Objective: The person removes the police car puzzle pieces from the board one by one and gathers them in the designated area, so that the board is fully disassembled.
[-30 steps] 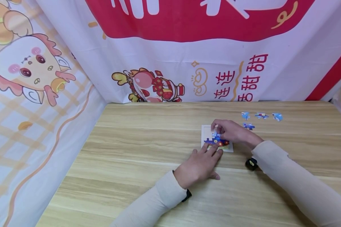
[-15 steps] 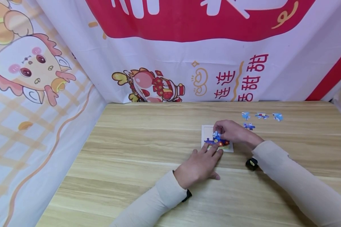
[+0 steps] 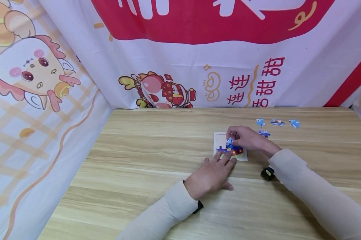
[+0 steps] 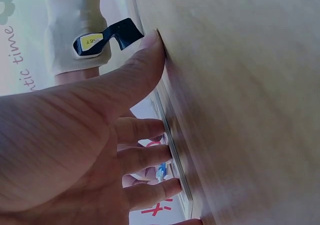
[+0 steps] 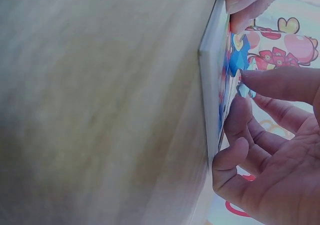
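My right hand (image 3: 245,137) bends over a small white-framed jigsaw board (image 3: 215,141) and pinches a blue jigsaw piece (image 3: 229,142) between thumb and fingers. In the right wrist view that piece (image 5: 243,89) sits at the thumb tip, tilted on or just above the board; contact is unclear. Assembled pieces along the lower part show a dark blue vehicle with red and yellow wheels (image 3: 234,152). My left hand (image 3: 210,173) rests its nearly straight fingertips on the board's near edge, thumb spread onto the table. Its fingers (image 4: 142,160) lie over the board's edge in the left wrist view.
Several loose jigsaw pieces lie on the wooden table (image 3: 144,150) behind and right of the board, among them a blue one (image 3: 264,133) and a light blue curved one (image 3: 294,123). A printed curtain (image 3: 174,56) hangs along the table's back edge.
My right hand has shifted slightly right with the pinched jigsaw piece, which now stands a little differently over the assembled part. The left hand has stayed in place.
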Demonstrator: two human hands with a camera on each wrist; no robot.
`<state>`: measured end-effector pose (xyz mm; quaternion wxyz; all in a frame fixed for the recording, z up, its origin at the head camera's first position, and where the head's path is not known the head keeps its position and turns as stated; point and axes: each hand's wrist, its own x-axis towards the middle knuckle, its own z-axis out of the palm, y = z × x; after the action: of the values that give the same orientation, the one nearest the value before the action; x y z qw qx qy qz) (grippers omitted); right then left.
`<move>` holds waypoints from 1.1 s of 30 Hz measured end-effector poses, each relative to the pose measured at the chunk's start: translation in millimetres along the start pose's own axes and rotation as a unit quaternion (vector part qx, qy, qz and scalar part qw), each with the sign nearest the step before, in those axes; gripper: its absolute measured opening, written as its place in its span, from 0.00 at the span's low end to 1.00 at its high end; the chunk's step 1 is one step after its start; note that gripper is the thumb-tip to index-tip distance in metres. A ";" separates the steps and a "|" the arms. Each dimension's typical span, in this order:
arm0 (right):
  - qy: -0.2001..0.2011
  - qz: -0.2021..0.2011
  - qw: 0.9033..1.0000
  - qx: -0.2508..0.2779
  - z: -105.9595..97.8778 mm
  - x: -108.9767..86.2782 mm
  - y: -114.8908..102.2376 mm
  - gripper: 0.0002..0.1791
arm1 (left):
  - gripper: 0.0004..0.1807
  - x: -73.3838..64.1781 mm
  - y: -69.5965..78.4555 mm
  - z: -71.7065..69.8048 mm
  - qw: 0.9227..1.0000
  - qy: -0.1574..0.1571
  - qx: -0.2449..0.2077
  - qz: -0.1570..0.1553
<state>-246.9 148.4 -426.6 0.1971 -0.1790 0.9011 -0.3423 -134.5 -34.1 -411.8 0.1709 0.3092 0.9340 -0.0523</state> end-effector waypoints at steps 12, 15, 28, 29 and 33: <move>-0.004 -0.008 1.000 0.019 -5.5 -3.3 0.2 0.09 | 0.49 0.3 0.1 1.5 1.000 0.002 0.002 0.008; -0.006 -0.011 1.000 0.025 -6.4 -4.0 1.3 0.09 | 0.49 0.2 0.2 2.5 1.000 0.003 0.001 0.008; 0.010 -0.020 0.999 0.047 -19.7 -12.5 2.9 0.10 | 0.49 0.8 0.9 1.7 1.000 0.007 -0.001 0.007; 0.013 -0.022 0.999 0.047 -21.6 -13.8 2.7 0.10 | 0.49 0.9 0.9 1.5 1.000 0.005 -0.001 0.005; 0.029 -0.022 0.999 0.038 -29.9 -19.0 4.4 0.10 | 0.49 0.5 0.4 -0.7 1.000 -0.002 -0.006 0.003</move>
<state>-245.7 176.6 -404.6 0.1696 -0.1809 0.8888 -0.3854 -134.8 -33.3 -411.3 0.1747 0.3106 0.9332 -0.0471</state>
